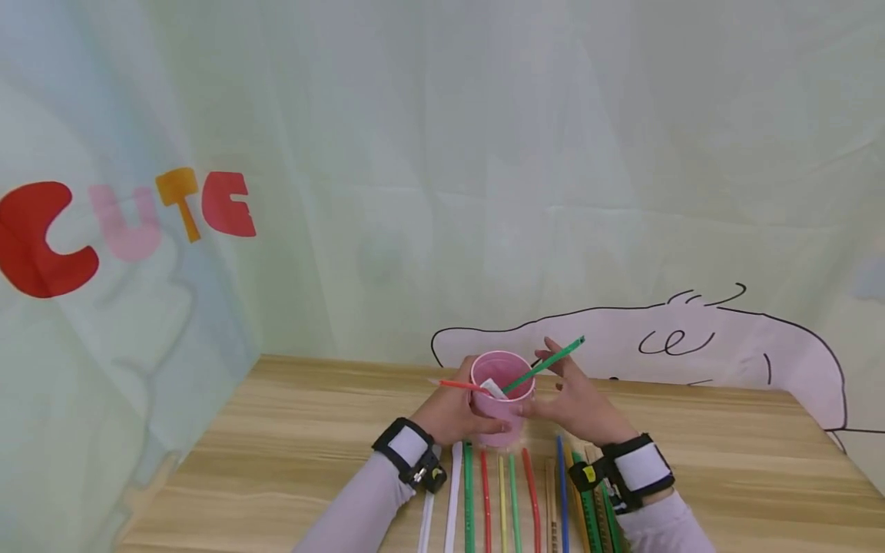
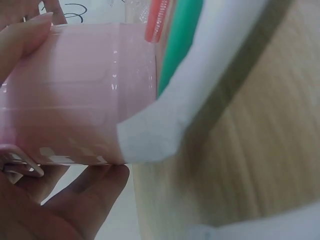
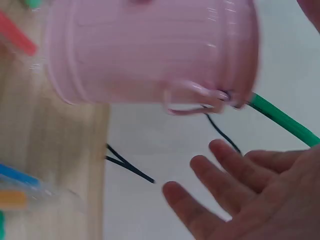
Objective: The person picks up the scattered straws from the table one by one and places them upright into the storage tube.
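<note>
A small pink bucket [image 1: 501,438] with a side handle [image 2: 20,162] is above the far ends of a row of sticks. My left hand [image 1: 442,411] grips it from the left, thumb across the front, other fingers behind. From its mouth stick out a long green straw-like stick [image 1: 553,360], leaning right, and an orange-red one [image 1: 456,385], leaning left. A white piece [image 1: 492,387] lies at the mouth between them. On the right side, my right hand [image 1: 584,403] has its fingers spread; in the right wrist view these fingers [image 3: 220,185] lie apart from the bucket wall.
Thin straw-like sticks lie side by side on the wooden table [image 1: 290,430]: white [image 1: 452,495], red [image 1: 486,499], yellow [image 1: 502,503], blue [image 1: 563,499] and others, some in clear wrapping. More green ones bunch under my right wrist. A printed cloth [image 1: 429,192] hangs behind the table.
</note>
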Motion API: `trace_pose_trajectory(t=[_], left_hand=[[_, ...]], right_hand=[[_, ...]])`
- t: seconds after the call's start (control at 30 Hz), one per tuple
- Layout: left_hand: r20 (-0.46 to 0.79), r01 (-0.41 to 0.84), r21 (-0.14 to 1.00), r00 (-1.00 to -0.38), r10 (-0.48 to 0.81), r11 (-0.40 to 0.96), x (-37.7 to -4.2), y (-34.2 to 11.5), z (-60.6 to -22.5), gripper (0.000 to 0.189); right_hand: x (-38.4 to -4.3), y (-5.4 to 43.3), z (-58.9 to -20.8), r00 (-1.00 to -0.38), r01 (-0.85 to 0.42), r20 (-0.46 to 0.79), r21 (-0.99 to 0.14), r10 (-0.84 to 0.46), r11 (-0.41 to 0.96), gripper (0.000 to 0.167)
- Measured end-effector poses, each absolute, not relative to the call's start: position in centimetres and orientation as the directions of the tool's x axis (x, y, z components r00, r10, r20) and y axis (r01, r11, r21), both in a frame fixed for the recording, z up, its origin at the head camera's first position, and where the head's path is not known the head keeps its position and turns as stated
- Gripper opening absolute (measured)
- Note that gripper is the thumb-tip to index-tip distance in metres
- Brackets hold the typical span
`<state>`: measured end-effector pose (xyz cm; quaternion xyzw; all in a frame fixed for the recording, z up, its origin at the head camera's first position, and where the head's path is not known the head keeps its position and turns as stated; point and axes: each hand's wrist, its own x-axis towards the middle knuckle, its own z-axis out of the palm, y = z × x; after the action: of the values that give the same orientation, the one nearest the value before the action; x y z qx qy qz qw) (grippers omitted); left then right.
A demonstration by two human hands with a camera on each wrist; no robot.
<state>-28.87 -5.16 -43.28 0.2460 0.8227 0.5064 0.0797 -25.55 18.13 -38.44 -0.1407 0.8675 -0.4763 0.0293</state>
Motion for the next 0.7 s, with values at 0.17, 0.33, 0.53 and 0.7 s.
trace_pose_trajectory(t=[0.17, 0.33, 0.53, 0.7], left_hand=[[0.151, 0.358, 0.868, -0.85, 0.505, 0.343, -28.9, -5.4, -43.2, 0.095], [0.144, 0.363, 0.863, -0.843, 0.517, 0.351, -29.0, -5.6, -43.1, 0.093], [0.133, 0.364, 0.857, -0.84, 0.526, 0.365, -29.1, -5.6, -43.0, 0.096], [0.124, 0.373, 0.837, -0.842, 0.524, 0.401, -29.0, -5.4, -42.9, 0.1]], right_hand=[[-25.9, 16.9, -39.9, -0.949, -0.239, 0.1, -0.848, -0.3, 0.473, 0.121], [-26.2, 15.6, -40.9, -0.945, -0.266, 0.152, -0.872, -0.289, 0.41, 0.116], [-26.5, 14.7, -41.7, -0.936, -0.324, 0.237, -0.866, -0.259, 0.38, 0.102], [-26.7, 14.5, -42.1, -0.941, -0.324, 0.248, -0.857, -0.231, 0.401, 0.096]])
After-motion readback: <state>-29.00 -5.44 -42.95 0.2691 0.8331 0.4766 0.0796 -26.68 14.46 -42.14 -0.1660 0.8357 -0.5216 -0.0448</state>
